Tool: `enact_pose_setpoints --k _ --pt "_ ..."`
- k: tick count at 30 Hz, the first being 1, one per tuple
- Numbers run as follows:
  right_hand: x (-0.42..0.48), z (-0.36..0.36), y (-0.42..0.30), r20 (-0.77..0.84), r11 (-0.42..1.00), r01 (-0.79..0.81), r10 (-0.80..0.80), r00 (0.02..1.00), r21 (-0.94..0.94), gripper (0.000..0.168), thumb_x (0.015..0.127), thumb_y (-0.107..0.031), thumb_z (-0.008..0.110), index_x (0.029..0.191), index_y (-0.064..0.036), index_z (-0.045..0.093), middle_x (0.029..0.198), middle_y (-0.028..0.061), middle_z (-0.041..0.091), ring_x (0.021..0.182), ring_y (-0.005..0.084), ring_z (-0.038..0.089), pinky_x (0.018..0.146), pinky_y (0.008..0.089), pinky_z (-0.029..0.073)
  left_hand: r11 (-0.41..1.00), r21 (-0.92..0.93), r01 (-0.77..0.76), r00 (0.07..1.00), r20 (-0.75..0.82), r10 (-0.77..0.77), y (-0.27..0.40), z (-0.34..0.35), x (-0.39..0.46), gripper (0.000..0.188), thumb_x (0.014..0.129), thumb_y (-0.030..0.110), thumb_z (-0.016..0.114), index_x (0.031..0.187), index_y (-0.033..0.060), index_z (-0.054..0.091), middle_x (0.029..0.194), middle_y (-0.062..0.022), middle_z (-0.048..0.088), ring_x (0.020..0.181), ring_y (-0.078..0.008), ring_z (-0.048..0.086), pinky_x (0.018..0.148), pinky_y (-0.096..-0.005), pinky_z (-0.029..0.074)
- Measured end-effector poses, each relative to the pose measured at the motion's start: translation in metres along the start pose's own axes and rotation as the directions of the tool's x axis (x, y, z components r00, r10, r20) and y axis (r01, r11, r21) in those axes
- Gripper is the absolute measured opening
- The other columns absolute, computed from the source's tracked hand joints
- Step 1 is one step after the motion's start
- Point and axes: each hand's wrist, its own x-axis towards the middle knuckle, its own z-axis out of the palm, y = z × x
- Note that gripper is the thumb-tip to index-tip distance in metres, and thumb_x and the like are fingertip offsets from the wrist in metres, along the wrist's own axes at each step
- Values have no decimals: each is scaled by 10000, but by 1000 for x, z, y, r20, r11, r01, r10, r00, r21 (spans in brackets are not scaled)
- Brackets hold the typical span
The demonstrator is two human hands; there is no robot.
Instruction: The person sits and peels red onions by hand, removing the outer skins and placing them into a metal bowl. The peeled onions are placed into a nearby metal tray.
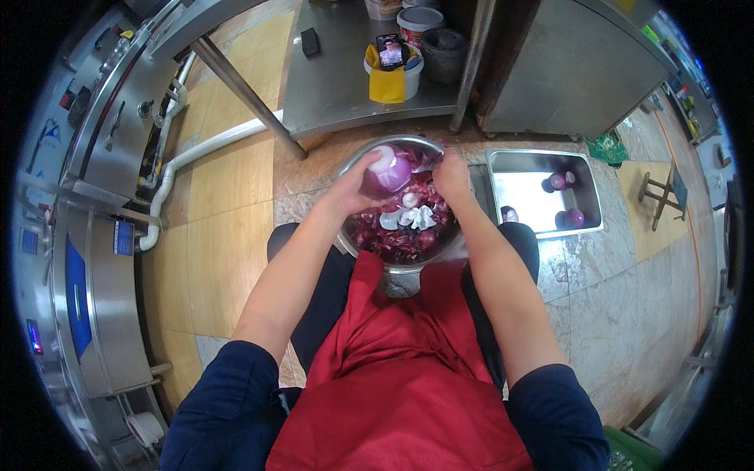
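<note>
A large purple onion (392, 172), partly pale where its skin is off, is held in my left hand (353, 185) over a round metal basin (402, 269). Loose red onion skins (392, 235), a small pale onion and white scraps lie in the basin. My right hand (453, 176) is closed at the basin's right rim; a bit of dark red skin shows at its fingertips, and a pale, shiny piece lies beside them. Just right of the basin, a rectangular steel pan (548, 233) holds several purple onions (572, 218).
Ahead is a steel shelf (336, 88) with a phone (390, 52) propped on a white tub (412, 79), a yellow cloth and a stone-like mortar (443, 56). A small folding stool (662, 194) and a green bag (607, 151) are at the right. White pipes (218, 140) run along the left.
</note>
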Motion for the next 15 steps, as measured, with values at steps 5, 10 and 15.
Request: enact_pose_setpoints --k 5,10,15 --pt "-1 -2 9 18 999 -24 25 1000 -33 217 857 -70 632 1046 36 622 1008 329 698 1000 505 678 896 564 551 998 -41 44 999 24 -43 2 1 -10 626 885 436 776 1410 190 538 1432 -137 554 1307 -320 540 1021 -611 512" --pt "2 2 15 53 996 -45 50 997 -83 275 856 -66 628 1110 37 602 1031 325 701 1002 496 685 897 556 556 996 25 82 995 52 -83 5 4 -16 622 896 457 756 1411 184 537 1428 -139 559 1310 -318 544 1017 -613 512" --pt "1 12 22 -23 993 6 -9 1000 -119 239 867 -41 606 1094 23 569 992 308 702 969 484 694 876 564 557 981 117 154 984 70 -163 5 4 -19 597 909 426 755 1413 197 533 1405 -114 593 1276 -310 583 1032 -615 494"
